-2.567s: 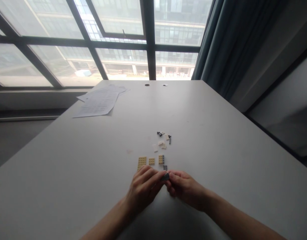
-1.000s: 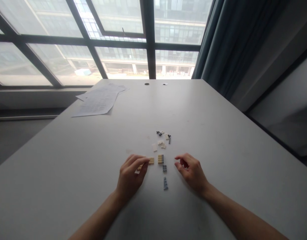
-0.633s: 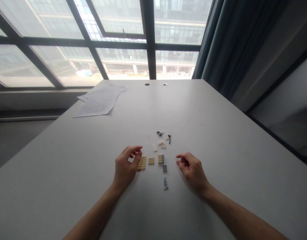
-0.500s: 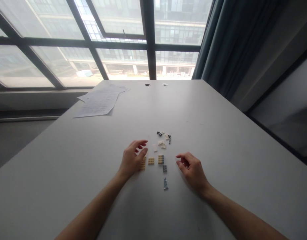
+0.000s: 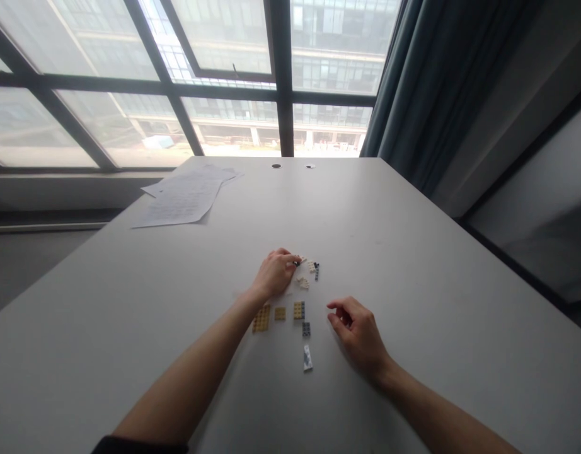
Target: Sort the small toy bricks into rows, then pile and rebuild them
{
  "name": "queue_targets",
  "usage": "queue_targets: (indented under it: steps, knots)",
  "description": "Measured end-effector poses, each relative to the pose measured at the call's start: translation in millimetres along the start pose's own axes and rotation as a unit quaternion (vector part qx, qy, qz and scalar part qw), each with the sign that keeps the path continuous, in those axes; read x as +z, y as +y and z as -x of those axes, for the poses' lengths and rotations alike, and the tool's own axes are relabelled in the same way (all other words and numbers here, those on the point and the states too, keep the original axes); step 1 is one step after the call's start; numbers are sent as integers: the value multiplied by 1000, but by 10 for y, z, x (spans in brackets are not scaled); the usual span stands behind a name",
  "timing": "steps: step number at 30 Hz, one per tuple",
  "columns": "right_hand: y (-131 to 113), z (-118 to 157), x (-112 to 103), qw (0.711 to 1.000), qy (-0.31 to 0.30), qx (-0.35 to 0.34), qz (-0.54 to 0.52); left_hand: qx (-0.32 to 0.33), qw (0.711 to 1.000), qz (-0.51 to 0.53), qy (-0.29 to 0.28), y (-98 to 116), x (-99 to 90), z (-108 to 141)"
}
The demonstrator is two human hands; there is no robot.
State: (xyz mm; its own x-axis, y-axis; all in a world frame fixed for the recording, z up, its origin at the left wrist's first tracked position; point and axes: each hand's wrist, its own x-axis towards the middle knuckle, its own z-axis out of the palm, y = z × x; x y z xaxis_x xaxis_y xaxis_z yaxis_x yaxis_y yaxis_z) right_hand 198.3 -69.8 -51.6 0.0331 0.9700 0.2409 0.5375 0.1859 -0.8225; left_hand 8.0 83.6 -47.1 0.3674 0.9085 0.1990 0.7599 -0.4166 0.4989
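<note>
My left hand (image 5: 276, 273) reaches to the far group of toy bricks, its thumb and forefinger closed around a small black brick (image 5: 297, 262). My right hand (image 5: 359, 326) rests on the table right of the bricks, fingers loosely curled, thumb and forefinger apart, nothing between them. Beneath my left wrist lies a large tan plate (image 5: 261, 319). Beside it are a small tan plate (image 5: 280, 313) and a tan-and-blue-grey piece (image 5: 299, 310). Nearer me lie a dark grey brick (image 5: 306, 329) and a wedge-shaped grey-blue piece (image 5: 308, 358).
White bricks (image 5: 302, 283) lie just right of my left hand. Behind them are a cream brick (image 5: 312, 267) and a thin dark grey piece (image 5: 317, 273). Printed papers (image 5: 181, 198) lie at the white table's (image 5: 413, 271) far left, before the window. A curtain (image 5: 404, 101) hangs at the right.
My left hand has moved forward and right, from above the large tan plate to the black brick. The tan plate is more exposed. My right hand keeps its pose; the view has shifted slightly.
</note>
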Motion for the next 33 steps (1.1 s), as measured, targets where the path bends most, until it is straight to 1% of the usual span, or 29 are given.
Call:
queue_targets:
  steps: [3, 6, 9, 11, 13, 15, 17, 21, 23, 25, 28, 33]
  knots:
    - [-7, -7, 5, 1000, -4, 1, 1, -9, 1000, 1, 1, -64, -81, 50]
    - [-8, -6, 9, 1000, -5, 4, 1, -4, 1000, 8, 5, -64, -178, 120]
    - [-1, 0, 11, 1000, -6, 5, 0, 44, 999, 7, -9, 16, -213, 185]
    - [2, 2, 12, 1000, -6, 2, 0, 78, 997, -17, -22, 85, -189, 217]
    - [2, 3, 10, 1000, -3, -1, 2, 90, 995, -42, -28, 140, -150, 235]
    - [0, 3, 9, 1000, 0, -2, 3, 85, 995, -50, -25, 160, -125, 246]
    - [2, 3, 8, 1000, 1, -2, 3, 72, 996, -51, -13, 133, -135, 256]
    - [13, 8, 12, 1000, -3, -3, 3, 25, 997, -69, 17, -29, -242, 294]
    - [15, 9, 14, 1000, -6, -2, 3, 6, 997, -79, 19, -107, -292, 312]
    - [11, 7, 13, 1000, -10, -1, 3, -2, 996, -85, 18, -143, -309, 309]
    - [-3, -1, 6, 1000, -12, 2, 3, -9, 995, -92, 29, -99, -264, 237]
    - [-10, -6, 1, 1000, -11, 2, 3, -18, 993, -107, 40, 86, -89, 17]
